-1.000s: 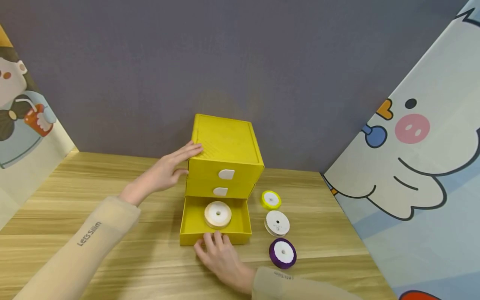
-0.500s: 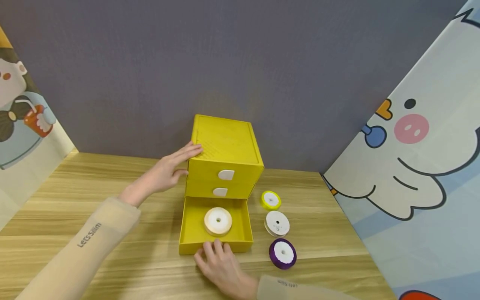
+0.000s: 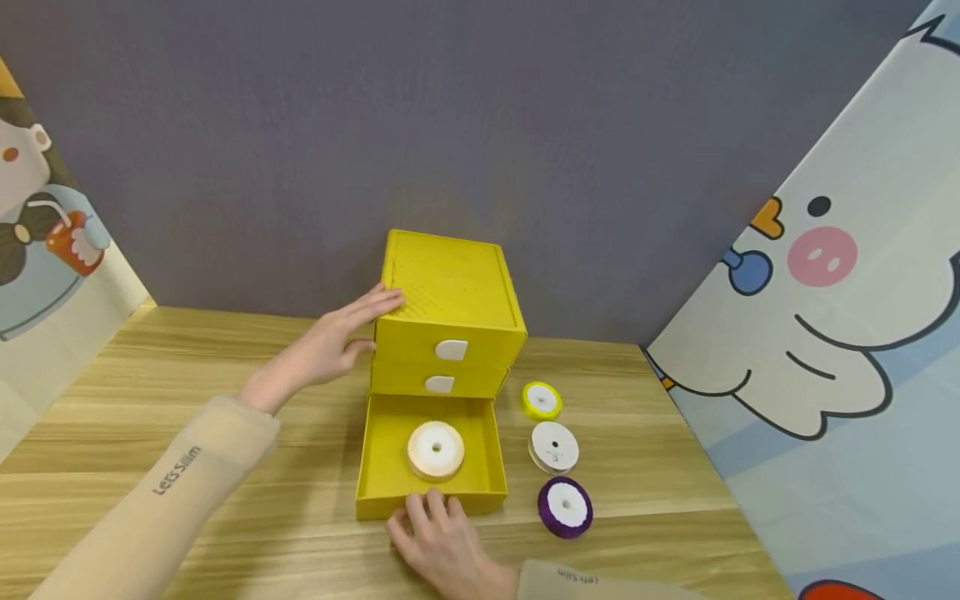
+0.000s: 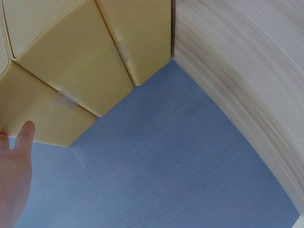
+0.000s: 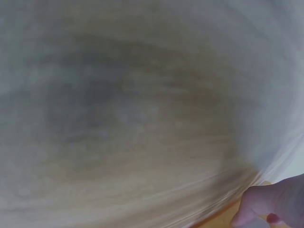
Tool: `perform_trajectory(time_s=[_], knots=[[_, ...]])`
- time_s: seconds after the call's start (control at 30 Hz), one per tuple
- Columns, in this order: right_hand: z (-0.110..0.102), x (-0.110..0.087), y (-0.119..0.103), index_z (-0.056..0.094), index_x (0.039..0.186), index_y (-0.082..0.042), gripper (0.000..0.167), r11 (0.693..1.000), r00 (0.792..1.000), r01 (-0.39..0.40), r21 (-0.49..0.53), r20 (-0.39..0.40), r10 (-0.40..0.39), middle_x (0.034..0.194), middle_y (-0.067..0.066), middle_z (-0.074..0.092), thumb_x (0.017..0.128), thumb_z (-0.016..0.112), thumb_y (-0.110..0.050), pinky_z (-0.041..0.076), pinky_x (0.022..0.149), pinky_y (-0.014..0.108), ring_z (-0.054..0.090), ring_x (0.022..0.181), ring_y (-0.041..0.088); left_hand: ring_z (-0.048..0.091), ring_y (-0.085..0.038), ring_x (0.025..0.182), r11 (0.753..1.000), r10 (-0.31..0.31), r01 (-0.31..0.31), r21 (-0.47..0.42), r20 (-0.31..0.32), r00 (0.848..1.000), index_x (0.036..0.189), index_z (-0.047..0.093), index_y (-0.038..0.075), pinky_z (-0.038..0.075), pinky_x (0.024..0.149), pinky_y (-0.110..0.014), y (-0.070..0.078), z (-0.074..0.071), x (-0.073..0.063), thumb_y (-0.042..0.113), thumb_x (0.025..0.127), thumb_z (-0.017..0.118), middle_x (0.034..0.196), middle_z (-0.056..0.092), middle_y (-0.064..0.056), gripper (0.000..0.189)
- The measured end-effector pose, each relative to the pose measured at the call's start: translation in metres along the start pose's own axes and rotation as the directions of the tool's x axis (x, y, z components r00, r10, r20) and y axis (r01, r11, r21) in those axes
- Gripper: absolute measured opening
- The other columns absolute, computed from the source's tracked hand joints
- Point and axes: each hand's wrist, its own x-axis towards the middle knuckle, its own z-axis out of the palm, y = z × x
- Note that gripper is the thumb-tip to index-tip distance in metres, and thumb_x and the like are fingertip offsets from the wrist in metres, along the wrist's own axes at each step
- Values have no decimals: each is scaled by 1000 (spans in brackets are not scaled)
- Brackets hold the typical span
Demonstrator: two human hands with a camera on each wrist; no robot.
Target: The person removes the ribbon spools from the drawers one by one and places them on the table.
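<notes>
A yellow desktop drawer unit stands against the back wall, two upper drawers shut. Its bottom drawer is pulled well out, with a cream ribbon spool lying flat inside. My left hand rests on the unit's top left edge, fingers straight, thumb by the side; in the left wrist view, its fingers show against the yellow side panels. At the bottom drawer's front, my right hand grips with curled fingers at the rim. That drawer's handle is hidden behind the hand in the head view.
Right of the unit, a yellow ribbon spool, a white spool and a purple ribbon spool lie in a row on the wooden table. A grey wall rises directly behind, with cartoon-printed panels on both sides.
The bottom drawer has slid further out toward me, with my right hand moving back along with it. The cream spool has come forward inside. My left hand has stayed in place.
</notes>
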Motion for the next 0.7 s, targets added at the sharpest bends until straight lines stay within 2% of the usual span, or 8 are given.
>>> perform_trajectory(time_s=[0.1,0.23,0.4,0.7], knots=[[0,1,-1,59,84,-22,43,1000,996,-13,-13,-90,12,77,-3,50,98,22,-4,35,44,19,45,62,12,29,-37,144,1000,9,-9,4,-5,1000,145,41,7,47,103,-47,0,0,0,-15,80,62,154,34,-16,71],[-2,4,-1,58,79,-21,40,999,979,-29,-31,-201,22,73,-3,49,97,28,-4,30,43,16,43,58,10,30,-37,143,1000,21,-21,13,-16,1000,144,41,6,47,103,-47,0,0,1,-15,80,63,153,35,-17,71],[-5,4,-2,58,78,-21,38,999,975,-27,-34,-223,19,73,-3,49,97,30,-6,31,43,16,44,59,10,29,-37,143,1000,21,-21,13,-14,1000,145,41,7,46,104,-47,-1,0,1,-15,80,63,154,34,-17,72],[-4,-1,-3,58,80,-22,40,1000,978,-13,-6,-210,11,75,-4,49,99,27,-6,29,43,16,43,60,10,30,-37,143,1000,22,-22,18,-13,1000,145,40,7,46,104,-47,-2,1,0,-15,80,63,154,34,-17,72]])
